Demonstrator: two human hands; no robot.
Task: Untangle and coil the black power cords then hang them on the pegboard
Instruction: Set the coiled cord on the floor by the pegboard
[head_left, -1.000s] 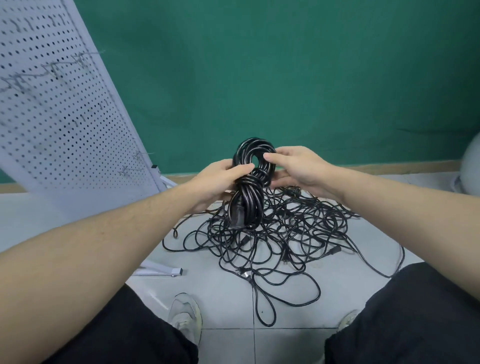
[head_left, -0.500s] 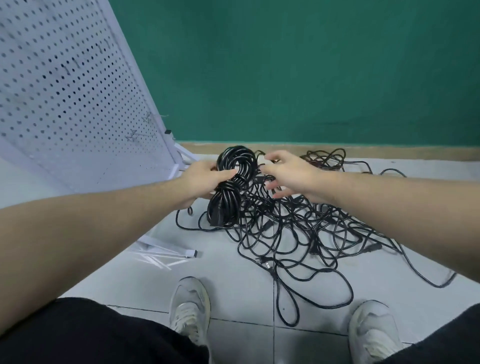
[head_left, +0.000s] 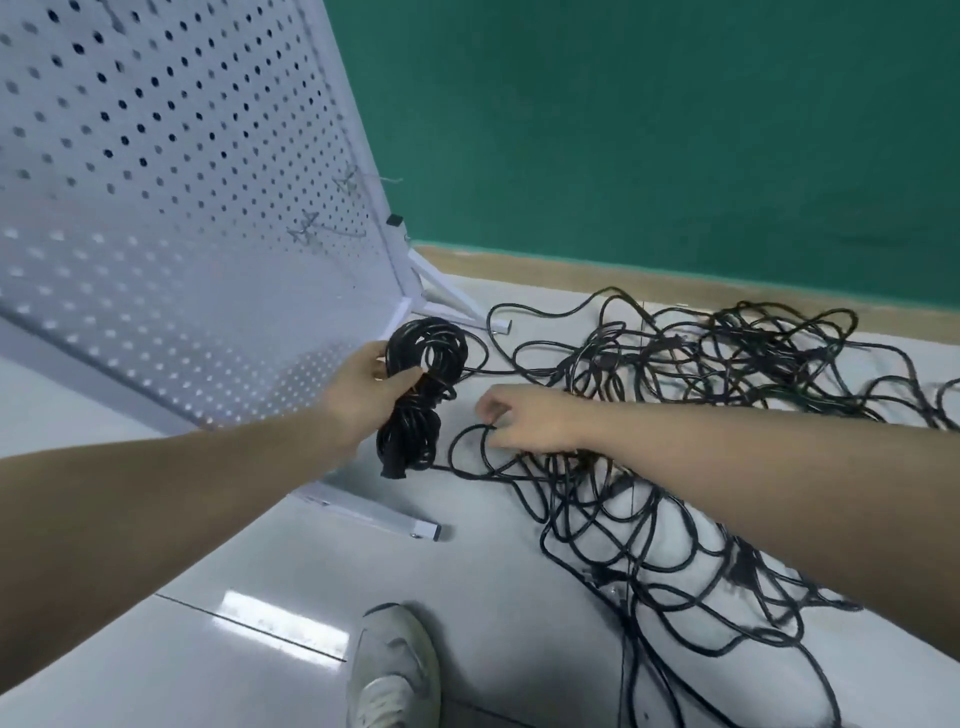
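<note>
Head view, looking down at the floor (head_left: 218, 649).

Left hand (head_left: 366, 395): fingers and thumb curled round the waist of a coil (head_left: 423, 387) of black cord. The coil is pinched into a figure-eight: upper loop stands above the hand, lower bundle hangs below it, with a plug end at the bottom. Coil is held clear of the floor, just in front of the lower corner of the pegboard (head_left: 171, 208).

Right hand (head_left: 524, 423): at 3 o'clock of the coil, near it but not touching it. Fingers curled down into the near edge of the tangle (head_left: 701, 415); it seems to pinch a loop of cord there, though the contact itself is partly hidden by the fingers.

Tangle: loose black cords spread over the floor from 1 o'clock to 5 o'clock of the coil, reaching to the foot of the green wall (head_left: 649, 119). One strand runs from the lower bundle of the coil along the floor into the tangle.

Pegboard: white, perforated, tilted in frame, fills the upper left. Two wire hooks (head_left: 306, 234) sit near its lower right edge; both bare. Its white frame feet rest on the floor at 12 o'clock and 6 o'clock of the coil.

A shoe (head_left: 392, 670) shows at bottom centre.
</note>
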